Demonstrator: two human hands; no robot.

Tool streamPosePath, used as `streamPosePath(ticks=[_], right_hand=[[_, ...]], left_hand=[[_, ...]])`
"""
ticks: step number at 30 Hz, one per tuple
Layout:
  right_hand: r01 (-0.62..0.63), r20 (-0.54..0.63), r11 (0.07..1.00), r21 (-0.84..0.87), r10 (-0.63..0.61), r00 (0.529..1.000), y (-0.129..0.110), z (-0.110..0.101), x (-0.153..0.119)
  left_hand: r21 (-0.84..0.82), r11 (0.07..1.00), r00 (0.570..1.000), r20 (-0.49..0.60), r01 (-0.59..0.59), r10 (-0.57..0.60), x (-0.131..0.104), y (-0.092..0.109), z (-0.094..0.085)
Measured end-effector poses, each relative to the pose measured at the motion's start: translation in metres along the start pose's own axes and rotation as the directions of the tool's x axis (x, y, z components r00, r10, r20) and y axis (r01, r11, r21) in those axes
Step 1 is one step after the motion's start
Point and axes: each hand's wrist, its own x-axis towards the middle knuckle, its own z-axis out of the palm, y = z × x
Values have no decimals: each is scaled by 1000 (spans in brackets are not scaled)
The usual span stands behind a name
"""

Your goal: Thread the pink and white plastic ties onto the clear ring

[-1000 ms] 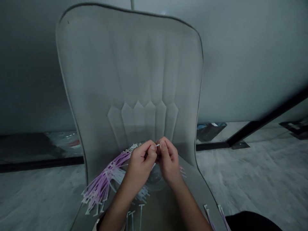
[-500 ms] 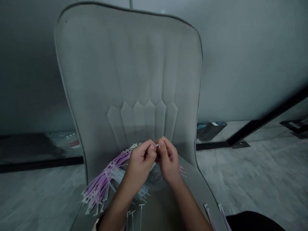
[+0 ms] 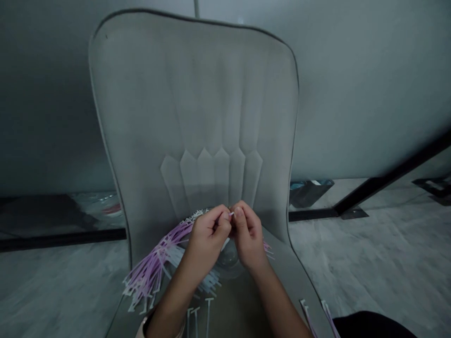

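Note:
Both of my hands meet over the chair seat with thumbs and index fingers pinched. Between the fingertips of my left hand (image 3: 211, 231) and my right hand (image 3: 247, 234) shows the short, pale end of a thin stick (image 3: 231, 213); the rest of it is hidden. Left of my hands fans a bundle of thin purple sticks (image 3: 155, 258) with white bent ends. Pale blue sticks (image 3: 210, 281) lie partly under my left forearm. Below my hands sits a clear, round plastic piece (image 3: 230, 263), partly covered.
The grey padded chair (image 3: 204, 94) stands against a pale wall. Loose pale sticks (image 3: 207, 314) lie at the seat's front, purple ones (image 3: 329, 317) at its right edge. Behind are a dark bag (image 3: 312, 192) and a black metal bar (image 3: 384, 183).
The view has shifted slightly, so the chair sits a little lower and further right. My hands keep nearly the same pinch on the stick between them.

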Motion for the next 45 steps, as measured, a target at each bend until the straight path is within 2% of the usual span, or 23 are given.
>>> streamPosePath(ticks=[11, 23, 34, 40, 45], right_hand=[[48, -42, 989, -143, -55, 998, 8, 2, -2], [49, -60, 989, -136, -58, 997, 5, 4, -1], [-69, -74, 997, 16, 70, 995, 6, 4, -2], [-105, -61, 976, 192, 119, 991, 11, 3, -2], [-96, -35, 965, 243, 108, 994, 13, 3, -1]], left_hand=[[-37, 999, 1000, -16, 19, -19, 2, -3, 1], [-30, 999, 1000, -19, 14, -15, 3, -3, 2], [-26, 999, 999, -16, 42, -43, 3, -3, 0], [-132, 989, 997, -25, 73, -77, 2, -6, 1], [-261, 956, 989, -18, 137, -147, 2, 0, 2]])
